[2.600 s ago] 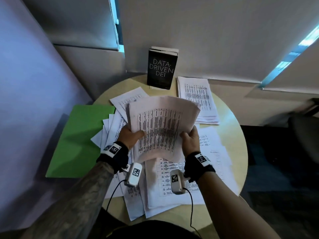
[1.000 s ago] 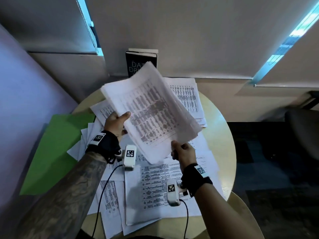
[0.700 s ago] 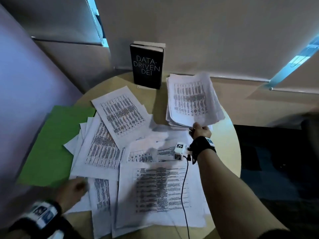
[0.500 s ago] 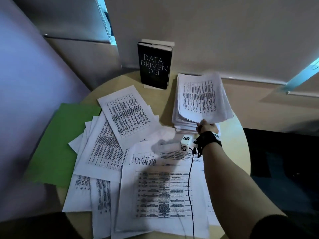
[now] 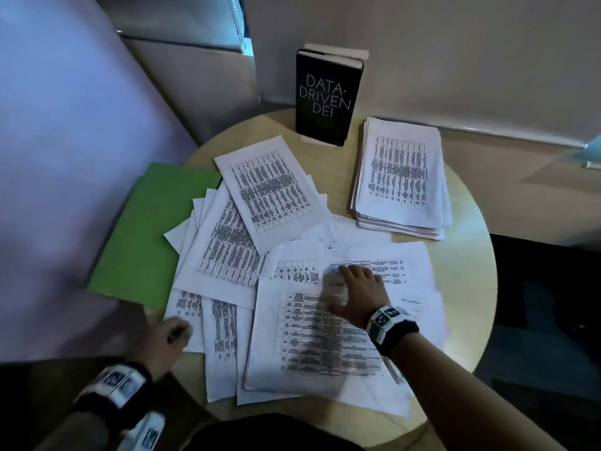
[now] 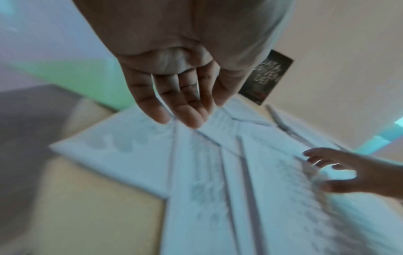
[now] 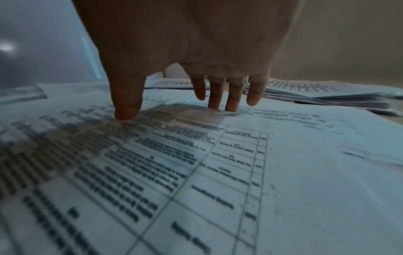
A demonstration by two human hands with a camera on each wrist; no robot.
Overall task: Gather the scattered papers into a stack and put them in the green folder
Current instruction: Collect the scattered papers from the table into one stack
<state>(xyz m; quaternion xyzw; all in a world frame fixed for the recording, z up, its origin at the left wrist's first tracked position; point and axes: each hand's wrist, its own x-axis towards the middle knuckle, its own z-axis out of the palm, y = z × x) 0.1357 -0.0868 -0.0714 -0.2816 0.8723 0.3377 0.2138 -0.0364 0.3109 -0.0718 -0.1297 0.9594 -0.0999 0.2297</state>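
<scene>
Your right hand [image 5: 356, 292] is spread, fingertips on the scattered papers [image 5: 325, 333]; left hand [image 5: 162, 345] open at 8 o'clock, stack [image 5: 401, 177] at 1

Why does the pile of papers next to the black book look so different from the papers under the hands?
The pile by the book is squared up, its sheets one on another; the papers under the hands are fanned out at many angles. The pile touches no hand; the right hand has its fingers spread on the loose sheets, and the left hand is at their near left edge. Some loose sheets overlap the green folder; the pile lies apart from it. Both are white pages printed with tables.
</scene>
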